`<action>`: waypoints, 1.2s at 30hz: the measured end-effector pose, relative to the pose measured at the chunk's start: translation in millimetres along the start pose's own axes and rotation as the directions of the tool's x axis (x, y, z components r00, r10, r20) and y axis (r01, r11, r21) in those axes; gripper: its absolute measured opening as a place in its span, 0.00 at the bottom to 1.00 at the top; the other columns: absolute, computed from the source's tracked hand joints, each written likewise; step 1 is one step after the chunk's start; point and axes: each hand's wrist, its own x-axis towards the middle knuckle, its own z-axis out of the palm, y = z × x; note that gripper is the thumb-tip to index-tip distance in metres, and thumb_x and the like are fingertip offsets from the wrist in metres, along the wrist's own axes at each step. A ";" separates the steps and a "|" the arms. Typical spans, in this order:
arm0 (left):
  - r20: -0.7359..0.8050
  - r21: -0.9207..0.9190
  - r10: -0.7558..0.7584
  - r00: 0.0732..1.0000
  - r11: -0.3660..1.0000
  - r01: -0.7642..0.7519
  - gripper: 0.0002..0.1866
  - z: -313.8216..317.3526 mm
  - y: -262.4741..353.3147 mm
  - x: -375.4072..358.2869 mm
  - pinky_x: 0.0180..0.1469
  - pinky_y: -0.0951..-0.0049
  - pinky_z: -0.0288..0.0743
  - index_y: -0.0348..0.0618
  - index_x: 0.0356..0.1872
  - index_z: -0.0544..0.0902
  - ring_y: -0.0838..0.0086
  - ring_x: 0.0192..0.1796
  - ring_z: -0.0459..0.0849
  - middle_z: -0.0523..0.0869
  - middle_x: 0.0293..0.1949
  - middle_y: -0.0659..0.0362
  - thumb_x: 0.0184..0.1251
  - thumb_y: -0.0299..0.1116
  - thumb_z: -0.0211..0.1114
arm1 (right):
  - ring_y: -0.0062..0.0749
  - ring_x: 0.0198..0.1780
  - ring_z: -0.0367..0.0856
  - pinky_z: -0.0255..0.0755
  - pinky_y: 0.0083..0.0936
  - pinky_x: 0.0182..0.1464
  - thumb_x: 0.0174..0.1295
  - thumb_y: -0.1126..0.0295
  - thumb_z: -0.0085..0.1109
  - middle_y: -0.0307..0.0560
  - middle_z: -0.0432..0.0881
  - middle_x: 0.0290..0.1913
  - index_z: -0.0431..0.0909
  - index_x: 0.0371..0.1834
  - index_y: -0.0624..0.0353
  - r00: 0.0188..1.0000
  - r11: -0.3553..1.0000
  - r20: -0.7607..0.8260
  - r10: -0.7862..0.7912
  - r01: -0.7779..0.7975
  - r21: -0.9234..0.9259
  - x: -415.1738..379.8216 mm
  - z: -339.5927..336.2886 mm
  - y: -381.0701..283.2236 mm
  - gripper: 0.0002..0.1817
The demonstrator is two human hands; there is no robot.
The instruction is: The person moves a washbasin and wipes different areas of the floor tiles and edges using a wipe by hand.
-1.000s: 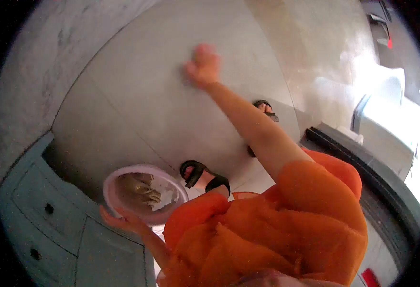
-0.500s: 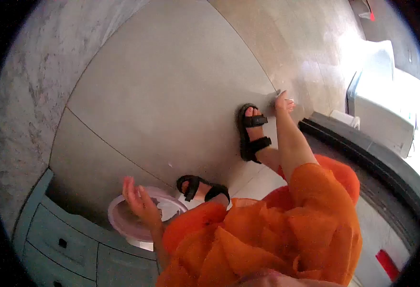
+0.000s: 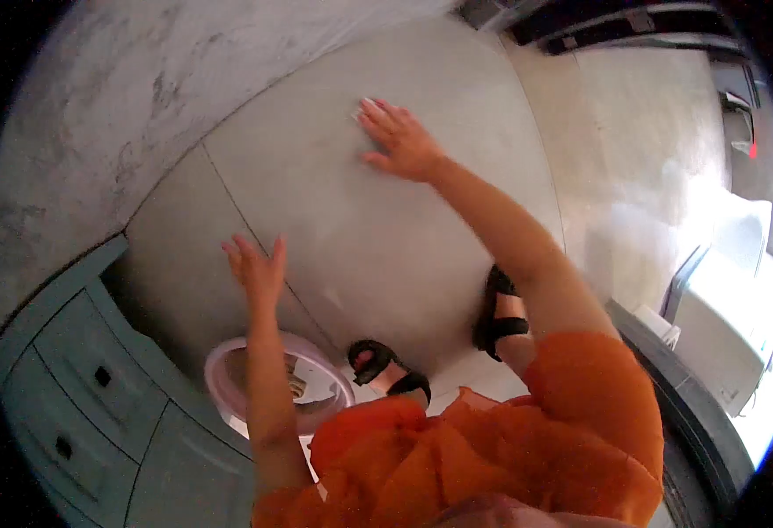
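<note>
While the grey tiled floor [image 3: 386, 238] fills most of the head view, a pale teal cabinet [image 3: 78, 387] with dark knobs stands along its lower left edge, and a rough concrete wall [image 3: 96, 97] curves across the top left. At the right, a white appliance [image 3: 721, 334] sits in bright light behind a dark, thick-edged mat [image 3: 694, 414]. The person's orange garment [image 3: 492, 458] covers the bottom middle, with two feet in black sandals [image 3: 391, 370] planted on the tiles just above it.

Next in size, a round pale pink bin [image 3: 228, 378] stands on the floor right beside the cabinet, with crumpled paper scraps [image 3: 316, 387] inside. The left forearm crosses over its rim, so the bin lies below and behind the left hand [image 3: 259, 268], near the wrist end of the arm but not touched by the fingers. That hand is raised above the tiles, palm spread, fingers loose and empty.

The right hand [image 3: 399, 141] is stretched far forward on a straight arm, well apart from the bin, fingers splayed flat and holding nothing; whether it touches anything I cannot tell.
</note>
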 end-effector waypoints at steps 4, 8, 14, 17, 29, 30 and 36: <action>0.160 0.247 -0.408 0.899 0.898 0.364 0.70 13.7 7.0 23.1 0.68 0.45 0.37 0.40 0.68 0.30 0.42 0.71 0.29 0.27 0.69 0.39 0.36 0.61 0.73 | 0.46 0.73 0.42 0.42 0.51 0.68 0.62 0.46 0.44 0.43 0.46 0.73 0.53 0.69 0.47 0.866 0.794 -0.220 0.449 -0.499 -0.347 -5.3 -15.5 116.0 0.34; 0.206 0.148 -0.395 0.895 0.917 0.370 0.75 21.9 -3.5 24.6 0.67 0.40 0.33 0.42 0.65 0.20 0.43 0.70 0.23 0.19 0.67 0.42 0.33 0.62 0.74 | 0.50 0.73 0.39 0.39 0.45 0.70 0.60 0.40 0.40 0.54 0.40 0.73 0.45 0.70 0.62 0.481 0.542 -0.376 0.792 -0.838 0.069 103.2 -2.8 114.5 0.44; 0.216 0.111 -0.362 0.907 0.932 0.346 0.76 16.2 -6.2 22.8 0.66 0.39 0.31 0.42 0.66 0.21 0.43 0.70 0.22 0.19 0.68 0.43 0.31 0.61 0.75 | 0.44 0.73 0.42 0.39 0.42 0.70 0.61 0.45 0.42 0.52 0.45 0.72 0.50 0.70 0.60 0.954 0.955 -0.116 0.277 -0.287 -0.080 96.4 1.3 11.5 0.40; 0.211 0.100 -0.350 0.913 0.937 0.336 0.76 20.4 -6.0 26.8 0.66 0.39 0.30 0.42 0.66 0.21 0.43 0.70 0.21 0.19 0.68 0.43 0.30 0.61 0.75 | 0.45 0.72 0.47 0.44 0.46 0.68 0.61 0.46 0.44 0.54 0.52 0.70 0.57 0.66 0.61 0.938 0.936 -0.198 0.284 -0.316 -0.153 69.8 -7.5 118.0 0.36; 0.205 0.070 -0.329 0.922 0.944 0.322 0.77 27.7 -23.9 26.6 0.65 0.37 0.29 0.41 0.66 0.22 0.42 0.69 0.21 0.20 0.68 0.42 0.28 0.63 0.74 | 0.52 0.72 0.43 0.42 0.44 0.68 0.59 0.43 0.42 0.61 0.49 0.70 0.50 0.68 0.68 0.995 0.999 0.089 -0.037 0.036 0.014 100.1 -4.5 -15.8 0.43; 0.208 0.054 -0.341 0.917 0.940 0.337 0.77 22.1 -15.1 23.4 0.65 0.37 0.29 0.41 0.66 0.22 0.41 0.69 0.21 0.20 0.68 0.42 0.28 0.63 0.75 | 0.52 0.72 0.43 0.42 0.44 0.68 0.59 0.43 0.43 0.61 0.49 0.70 0.51 0.68 0.66 0.986 0.987 0.055 0.159 -0.159 0.003 88.5 -13.8 17.0 0.43; 0.197 0.036 -0.358 0.913 0.933 0.358 0.77 22.0 -6.8 24.0 0.64 0.35 0.30 0.41 0.66 0.23 0.40 0.69 0.22 0.20 0.68 0.41 0.28 0.62 0.75 | 0.56 0.72 0.36 0.36 0.49 0.69 0.58 0.38 0.41 0.63 0.41 0.72 0.46 0.69 0.65 0.697 0.718 -0.327 0.638 -0.692 -0.074 151.2 37.9 -47.7 0.47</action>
